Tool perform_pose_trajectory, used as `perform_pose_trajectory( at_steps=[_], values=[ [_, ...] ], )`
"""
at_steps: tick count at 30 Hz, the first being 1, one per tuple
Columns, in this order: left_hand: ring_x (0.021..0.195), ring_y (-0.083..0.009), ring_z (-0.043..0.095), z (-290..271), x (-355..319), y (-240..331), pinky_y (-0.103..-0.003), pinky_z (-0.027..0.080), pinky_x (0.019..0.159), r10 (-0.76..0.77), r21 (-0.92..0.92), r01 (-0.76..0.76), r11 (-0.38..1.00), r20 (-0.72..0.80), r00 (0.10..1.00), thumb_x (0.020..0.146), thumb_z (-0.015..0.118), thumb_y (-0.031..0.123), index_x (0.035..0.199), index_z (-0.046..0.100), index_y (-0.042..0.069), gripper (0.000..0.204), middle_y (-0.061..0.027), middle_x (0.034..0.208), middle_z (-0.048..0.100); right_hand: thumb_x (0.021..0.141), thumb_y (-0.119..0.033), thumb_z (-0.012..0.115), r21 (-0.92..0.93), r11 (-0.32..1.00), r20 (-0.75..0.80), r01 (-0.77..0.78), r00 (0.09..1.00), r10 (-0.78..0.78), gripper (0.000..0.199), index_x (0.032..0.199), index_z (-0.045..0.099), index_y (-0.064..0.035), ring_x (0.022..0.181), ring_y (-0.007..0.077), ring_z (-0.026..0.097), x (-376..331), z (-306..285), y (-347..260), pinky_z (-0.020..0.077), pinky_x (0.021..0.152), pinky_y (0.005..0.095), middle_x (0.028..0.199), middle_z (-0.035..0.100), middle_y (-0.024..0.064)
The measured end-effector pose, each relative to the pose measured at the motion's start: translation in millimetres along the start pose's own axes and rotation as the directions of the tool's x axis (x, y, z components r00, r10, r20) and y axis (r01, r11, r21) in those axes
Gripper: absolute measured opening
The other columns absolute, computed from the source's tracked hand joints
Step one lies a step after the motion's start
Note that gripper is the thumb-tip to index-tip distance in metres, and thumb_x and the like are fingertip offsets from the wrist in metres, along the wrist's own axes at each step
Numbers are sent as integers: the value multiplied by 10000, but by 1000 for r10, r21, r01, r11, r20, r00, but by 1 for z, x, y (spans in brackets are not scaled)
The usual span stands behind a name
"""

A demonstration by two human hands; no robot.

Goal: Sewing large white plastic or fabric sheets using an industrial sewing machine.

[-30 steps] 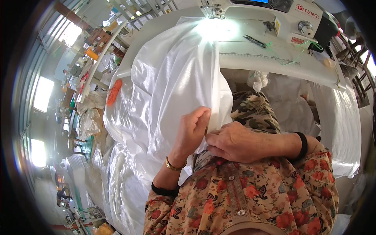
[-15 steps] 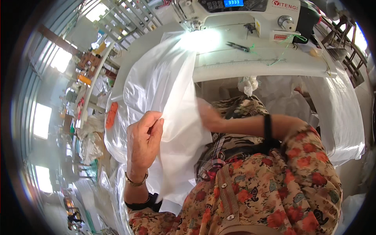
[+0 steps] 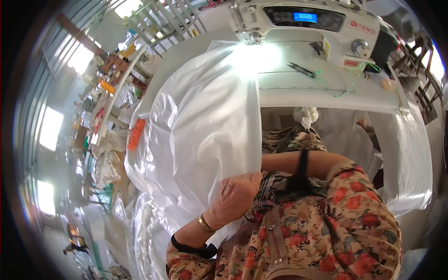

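A big white, shiny sheet of fabric (image 3: 200, 126) runs from the sewing machine's table down over my lap and to the floor. My left hand (image 3: 233, 195) pinches the sheet's right edge close to my chest; it wears a gold bangle, with a black cuff lower on the arm. My right forearm (image 3: 303, 163), with a black band, reaches left across my body. Its hand is hidden behind the sheet's edge. I wear a flowered top.
A white sewing machine (image 3: 303, 23) with a lit blue display stands at the top on a white table (image 3: 326, 93). Dark scissors (image 3: 301, 70) and green thread (image 3: 345, 84) lie on it. More white fabric (image 3: 406, 154) hangs at the right. An orange object (image 3: 135, 133) sits at the left.
My hands were together on the sheet's edge, then came apart. My left hand has since come back to the edge near my chest, and my right hand has gone behind the sheet.
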State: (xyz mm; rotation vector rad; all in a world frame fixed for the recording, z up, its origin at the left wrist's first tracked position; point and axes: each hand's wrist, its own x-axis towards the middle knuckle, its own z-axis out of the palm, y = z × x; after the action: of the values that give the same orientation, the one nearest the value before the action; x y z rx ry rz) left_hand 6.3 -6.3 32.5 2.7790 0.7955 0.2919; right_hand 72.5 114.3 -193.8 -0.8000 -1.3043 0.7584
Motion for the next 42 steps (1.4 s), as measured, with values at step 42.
perform_pose_trajectory(
  at_steps=[42],
  values=[
    [648,-381,610,65,1,-24,-459,473,572,3,-310,-22,951,-61,998,807,527,79,834,480,25,77,-158,639,591,747,-24,600,-993,-115,-49,-9,936,349,128,833,691,-50,851,275,690,183,-122,-119,546,704,370,870,700,132]
  ],
)
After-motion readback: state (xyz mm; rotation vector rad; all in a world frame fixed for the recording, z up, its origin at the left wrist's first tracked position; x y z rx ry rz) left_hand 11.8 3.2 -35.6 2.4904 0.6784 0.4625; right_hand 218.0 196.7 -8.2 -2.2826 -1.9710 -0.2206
